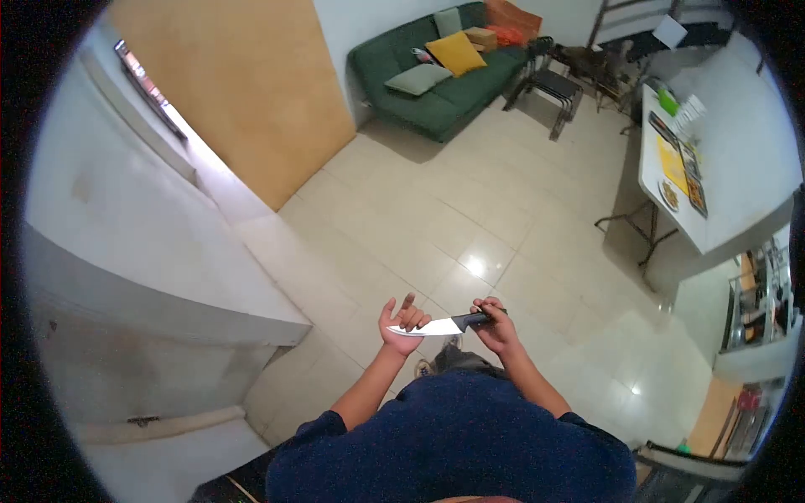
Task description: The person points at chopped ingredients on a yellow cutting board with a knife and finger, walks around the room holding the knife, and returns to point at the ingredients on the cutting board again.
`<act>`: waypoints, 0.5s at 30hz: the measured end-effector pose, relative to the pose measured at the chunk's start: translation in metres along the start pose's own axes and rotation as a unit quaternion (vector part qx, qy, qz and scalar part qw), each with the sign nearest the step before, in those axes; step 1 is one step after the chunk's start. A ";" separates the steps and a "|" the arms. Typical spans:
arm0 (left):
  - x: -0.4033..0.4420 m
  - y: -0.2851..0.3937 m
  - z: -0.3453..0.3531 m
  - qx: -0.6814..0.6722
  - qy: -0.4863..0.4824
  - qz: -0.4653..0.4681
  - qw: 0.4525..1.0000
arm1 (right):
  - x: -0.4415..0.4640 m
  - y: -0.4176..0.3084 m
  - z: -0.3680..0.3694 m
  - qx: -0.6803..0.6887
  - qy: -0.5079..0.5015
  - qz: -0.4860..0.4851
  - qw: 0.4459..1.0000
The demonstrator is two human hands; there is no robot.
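A kitchen knife [438, 328] with a broad shiny blade and black handle is held level in front of my body, its tip pointing left. My right hand [497, 329] is closed around the handle. At the blade's tip end, my left hand [402, 327] is turned palm up, with the blade lying across the palm. Its lower fingers curl against the blade, while the thumb and one finger stick up free. How firmly the left fingers press cannot be made out.
Tiled floor [402, 210] spreads ahead. A green sofa [436, 101] with cushions stands at the back, near black stools [558, 85]. On the right, a white table [662, 189] bears a yellow cutting board [671, 163] and a plate of food [668, 195]. A wall ledge [168, 293] runs along the left.
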State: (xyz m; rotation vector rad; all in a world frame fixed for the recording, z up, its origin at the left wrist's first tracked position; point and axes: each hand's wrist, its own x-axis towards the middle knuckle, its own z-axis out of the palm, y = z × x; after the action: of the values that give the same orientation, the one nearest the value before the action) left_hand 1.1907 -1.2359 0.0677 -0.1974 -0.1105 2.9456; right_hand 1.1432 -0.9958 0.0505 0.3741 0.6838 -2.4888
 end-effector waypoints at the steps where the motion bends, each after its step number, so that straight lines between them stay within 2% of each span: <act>1: 0.006 0.003 -0.004 -0.008 -0.004 0.008 1.000 | 0.011 -0.003 0.001 -0.001 -0.003 0.002 1.000; 15: 0.039 0.001 0.008 -0.008 -0.034 0.100 0.994 | 0.065 -0.040 0.030 0.004 -0.044 0.053 0.998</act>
State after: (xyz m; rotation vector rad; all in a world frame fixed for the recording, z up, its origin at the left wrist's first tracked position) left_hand 1.1514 -1.2300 0.0704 -0.1151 -0.1309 3.1531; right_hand 1.0639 -1.0099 0.0662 0.2933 0.6025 -2.3921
